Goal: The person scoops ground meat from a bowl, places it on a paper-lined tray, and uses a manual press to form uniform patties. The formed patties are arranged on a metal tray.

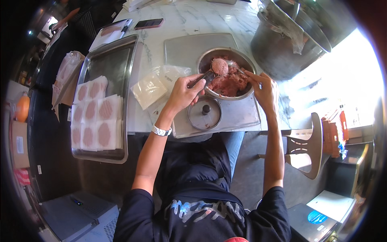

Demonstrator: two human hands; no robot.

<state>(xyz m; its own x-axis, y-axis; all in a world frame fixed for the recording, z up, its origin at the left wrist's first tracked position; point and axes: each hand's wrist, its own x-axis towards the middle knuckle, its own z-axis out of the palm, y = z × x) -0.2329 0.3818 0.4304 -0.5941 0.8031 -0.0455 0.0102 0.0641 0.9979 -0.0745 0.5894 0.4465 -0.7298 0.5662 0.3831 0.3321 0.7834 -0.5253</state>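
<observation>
My left hand (187, 92) grips the dark handle of a scoop (208, 75), whose bowl carries a rounded ball of ground meat (219, 67). The ball sits over a steel mixing bowl (227, 97) holding more loose ground meat (231, 84). At the bowl's right side, my right hand (263, 87) pinches the thin handle of a metal utensil (241, 70); its far end, beside the ball, is hard to make out. Just below the bowl lies a round metal patty press (205, 118) with a black knob. Clear plastic sheets (148, 89) lie left of my left hand.
Left, a steel tray (118, 66) holds stacked paper squares with flat meat patties (90, 109); it juts past the table edge. A metal sheet (178, 50) lies under the bowl. A large steel pot (272, 45) stands right. Farther back lies a phone (149, 24). A chair (316, 145) stands right.
</observation>
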